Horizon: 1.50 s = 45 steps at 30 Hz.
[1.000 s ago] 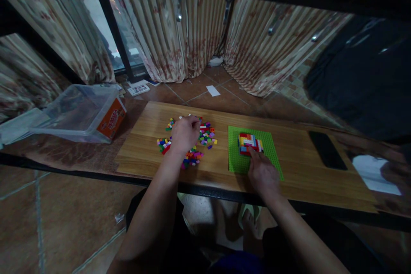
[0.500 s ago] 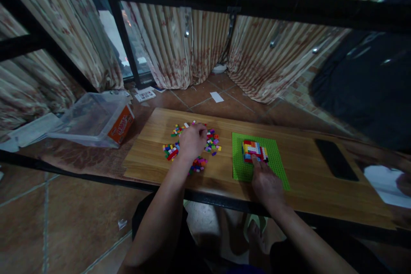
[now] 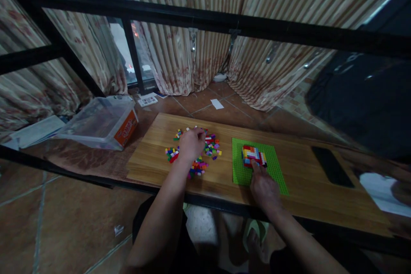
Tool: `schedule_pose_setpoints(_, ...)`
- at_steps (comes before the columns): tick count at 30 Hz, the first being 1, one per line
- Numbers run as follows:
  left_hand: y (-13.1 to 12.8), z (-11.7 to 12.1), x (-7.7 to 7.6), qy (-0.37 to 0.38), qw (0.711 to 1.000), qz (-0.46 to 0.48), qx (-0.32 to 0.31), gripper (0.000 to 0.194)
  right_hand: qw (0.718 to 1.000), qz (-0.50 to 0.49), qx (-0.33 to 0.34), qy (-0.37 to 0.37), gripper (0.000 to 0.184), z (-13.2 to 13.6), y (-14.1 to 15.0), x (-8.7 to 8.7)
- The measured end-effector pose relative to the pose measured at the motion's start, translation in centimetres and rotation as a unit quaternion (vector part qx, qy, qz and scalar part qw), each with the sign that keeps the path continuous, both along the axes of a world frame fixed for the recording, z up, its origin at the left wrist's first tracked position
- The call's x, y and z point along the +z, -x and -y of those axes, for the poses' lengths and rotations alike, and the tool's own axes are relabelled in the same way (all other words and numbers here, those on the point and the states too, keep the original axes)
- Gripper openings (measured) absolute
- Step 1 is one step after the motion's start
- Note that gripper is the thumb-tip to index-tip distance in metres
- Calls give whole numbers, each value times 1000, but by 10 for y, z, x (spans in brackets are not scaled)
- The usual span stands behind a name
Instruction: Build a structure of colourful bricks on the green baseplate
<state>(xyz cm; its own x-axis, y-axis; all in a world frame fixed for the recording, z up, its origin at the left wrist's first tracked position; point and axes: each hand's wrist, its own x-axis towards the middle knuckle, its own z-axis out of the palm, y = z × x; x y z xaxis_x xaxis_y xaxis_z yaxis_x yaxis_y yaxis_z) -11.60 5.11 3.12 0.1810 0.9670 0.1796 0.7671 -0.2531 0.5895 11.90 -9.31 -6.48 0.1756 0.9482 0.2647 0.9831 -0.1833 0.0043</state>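
Over the pile of loose toy bricks [image 3: 212, 150] is my left hand [image 3: 192, 144], its fingertips pinched together. Anything between them is too small to make out, and the hand covers the middle of the pile. My right hand [image 3: 265, 186] reaches to a block of joined bricks [image 3: 254, 156] in red, yellow, white and blue. The index finger is stretched out and touches its near edge; the other fingers are partly hidden. The brick block sits on a green studded baseplate [image 3: 278, 171].
Both lie on a wooden board [image 3: 305, 180]. A dark phone-like slab [image 3: 332, 166] rests at its right, with white paper [image 3: 382, 192] beyond. At the left stands a clear plastic bin [image 3: 93, 126] with an orange label. A dark metal bar [image 3: 205, 17] crosses ahead, before striped curtains [image 3: 167, 64].
The view has tilted slightly upward, so everything sits a little lower. My left hand stays over the pile with pinched fingers, and my right stays at the brick block.
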Motion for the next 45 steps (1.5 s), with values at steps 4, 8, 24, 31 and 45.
schedule_pose_setpoints(4,-10,4,-2,3,999,-28,-20,26,1000,-1,2,-20,52,2,3,-5)
schedule_pose_setpoints(8,-21,14,-3,26,996,-61,-62,27,998,-17,-17,-53,52,4,6,-12)
schedule_pose_setpoints(24,-76,69,-33,46,941,-193,-275,26,982,-147,-4,-119,52,2,6,-20)
schedule_pose_setpoints(31,-80,72,-28,60,932,-215,-284,25,973,-178,2,-145,49,0,6,-20)
schedule_pose_setpoints(45,-89,76,-38,42,934,-206,-288,22,961,-236,-12,-144,43,2,-1,-18)
